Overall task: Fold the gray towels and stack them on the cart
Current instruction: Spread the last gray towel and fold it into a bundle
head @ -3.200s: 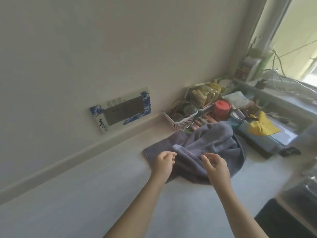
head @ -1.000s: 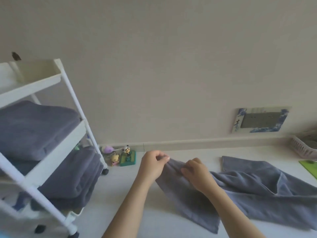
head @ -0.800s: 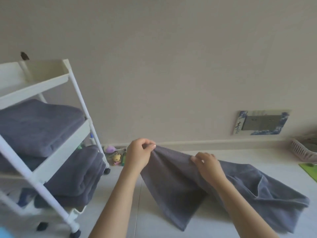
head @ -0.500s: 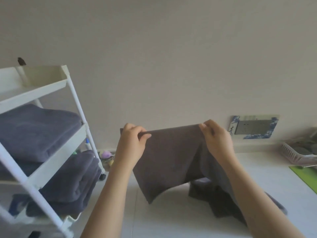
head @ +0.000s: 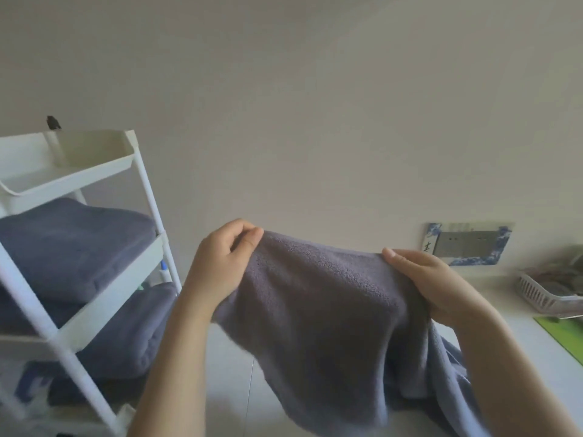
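Gray towel (head: 321, 313) is hanging in mid-air between both hands, its top edge stretched level and the rest draping down toward the white surface (head: 536, 351), lower right part bunching there. Left hand (head: 220, 266) is pinching the upper left corner, thumb and fingers clamped together on the fabric. Right hand (head: 435, 285) is gripping the upper right edge, fingers closed over the cloth, thumb on top. White cart (head: 94, 294) is standing to the left, near the left forearm; one folded gray towel (head: 69, 244) is lying on its middle shelf, another folded towel (head: 126, 335) on the shelf below, top tray showing nothing inside. Farther right, a white basket (head: 545, 294) is sitting on the surface beside a green mat (head: 564, 332). Blue-bordered outlet plate (head: 467, 244) is sitting on the beige wall (head: 315, 105) behind.
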Available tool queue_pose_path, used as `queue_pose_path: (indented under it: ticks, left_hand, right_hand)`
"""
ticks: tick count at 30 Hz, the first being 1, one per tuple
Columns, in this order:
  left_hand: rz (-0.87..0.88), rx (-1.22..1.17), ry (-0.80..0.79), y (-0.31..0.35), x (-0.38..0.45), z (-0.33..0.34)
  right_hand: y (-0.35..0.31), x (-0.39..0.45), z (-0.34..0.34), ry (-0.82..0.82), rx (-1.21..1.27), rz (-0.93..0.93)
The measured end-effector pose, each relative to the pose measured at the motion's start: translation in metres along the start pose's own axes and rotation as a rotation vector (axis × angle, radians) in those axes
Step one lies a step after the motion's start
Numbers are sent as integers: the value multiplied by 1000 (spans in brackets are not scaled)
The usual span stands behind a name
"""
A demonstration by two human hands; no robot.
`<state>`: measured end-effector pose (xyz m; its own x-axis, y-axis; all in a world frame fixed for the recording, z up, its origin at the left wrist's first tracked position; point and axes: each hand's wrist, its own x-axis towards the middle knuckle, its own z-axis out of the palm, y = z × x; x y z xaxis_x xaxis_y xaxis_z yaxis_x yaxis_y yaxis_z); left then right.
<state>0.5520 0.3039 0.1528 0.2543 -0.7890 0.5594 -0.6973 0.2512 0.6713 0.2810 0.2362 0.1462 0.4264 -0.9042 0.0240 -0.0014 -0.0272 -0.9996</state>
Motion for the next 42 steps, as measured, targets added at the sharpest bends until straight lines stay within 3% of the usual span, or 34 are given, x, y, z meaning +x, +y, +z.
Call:
queue_pose_path:
  ticks: [5, 10, 12, 19, 30, 37, 39, 42]
  left_hand:
    - [-148, 13, -66, -26, 11, 1]
    - [-280, 376, -165, -87, 12, 50]
    - [-324, 457, -201, -117, 7, 75]
    - [-346, 688, -303, -209, -5, 132]
    - [-292, 581, -61, -259, -5, 192]
    - [-378, 627, -476, -276, -80, 237]
    - [-405, 703, -566, -279, -99, 242]
    - [-395, 756, -577, -285, -114, 237]
  right_hand:
    - [15, 20, 7, -24, -55, 132]
    - [85, 82, 18, 96, -672, 138]
    - [118, 106, 24, 89, -785, 158]
    - [190, 159, 31, 105, -816, 298]
    - [239, 208, 34, 258, -839, 335]
    - [284, 177, 53, -1, -1203, 115]
    - [297, 165, 57, -91, -1266, 133]
    - [316, 149, 55, -230, -1365, 246]
